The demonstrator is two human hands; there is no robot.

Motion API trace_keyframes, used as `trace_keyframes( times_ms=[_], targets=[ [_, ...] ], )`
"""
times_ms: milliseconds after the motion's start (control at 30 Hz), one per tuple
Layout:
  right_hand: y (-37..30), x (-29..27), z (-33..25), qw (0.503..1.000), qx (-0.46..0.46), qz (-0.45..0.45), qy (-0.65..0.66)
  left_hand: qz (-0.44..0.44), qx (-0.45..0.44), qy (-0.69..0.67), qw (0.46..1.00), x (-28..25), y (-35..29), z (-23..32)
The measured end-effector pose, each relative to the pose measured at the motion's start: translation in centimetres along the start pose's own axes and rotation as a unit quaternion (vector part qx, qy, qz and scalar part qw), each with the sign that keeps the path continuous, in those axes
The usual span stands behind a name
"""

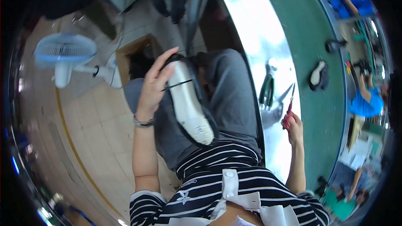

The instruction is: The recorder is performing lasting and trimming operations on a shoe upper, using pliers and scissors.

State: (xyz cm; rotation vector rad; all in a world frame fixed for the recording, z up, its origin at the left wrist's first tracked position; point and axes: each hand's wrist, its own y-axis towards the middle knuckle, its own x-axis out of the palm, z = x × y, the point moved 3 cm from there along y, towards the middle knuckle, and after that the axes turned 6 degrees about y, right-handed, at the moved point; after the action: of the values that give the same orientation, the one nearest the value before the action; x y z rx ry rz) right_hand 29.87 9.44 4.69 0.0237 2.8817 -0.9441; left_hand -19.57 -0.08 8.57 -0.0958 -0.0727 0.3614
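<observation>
A shoe (187, 100) with a black upper rests over my lap, its pale sole side facing up and a thin dark band crossing it. My left hand (157, 83) is closed on its far end, thumb on the pale underside. On the right, above the metal bench, my right hand (294, 126) grips a red-handled pointed tool (289, 108). Its slim metal end points away from me; whether it is a pair of scissors I cannot tell. Just left of that tool, pliers (266, 88) with dark green handles lie on the bench.
The shiny metal bench (282, 150) runs along my right side, beside a green conveyor belt (312, 125). Another black shoe with a pale underside (319, 75) lies on the belt. A cardboard box (121, 65) and a blue-white fan (65, 52) stand left. Other people sit beyond the belt.
</observation>
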Motion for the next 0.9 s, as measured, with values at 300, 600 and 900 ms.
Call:
trace_keyframes(
  times_ms=[300,600,900],
  targets=[
    [-12.5,18.4,-6.7,0.835,0.230,-0.500,-0.002,0.231,0.110,0.054,0.965,2.0,-6.7,-0.3],
    [-12.1,23.7,-5.1,0.803,0.201,-0.560,0.016,0.326,0.157,0.261,0.895,3.7,-5.8,0.5],
    [-12.6,21.9,-6.2,0.882,-0.108,-0.400,-0.224,0.320,0.159,0.322,0.877,4.4,-5.6,1.2]
  ],
)
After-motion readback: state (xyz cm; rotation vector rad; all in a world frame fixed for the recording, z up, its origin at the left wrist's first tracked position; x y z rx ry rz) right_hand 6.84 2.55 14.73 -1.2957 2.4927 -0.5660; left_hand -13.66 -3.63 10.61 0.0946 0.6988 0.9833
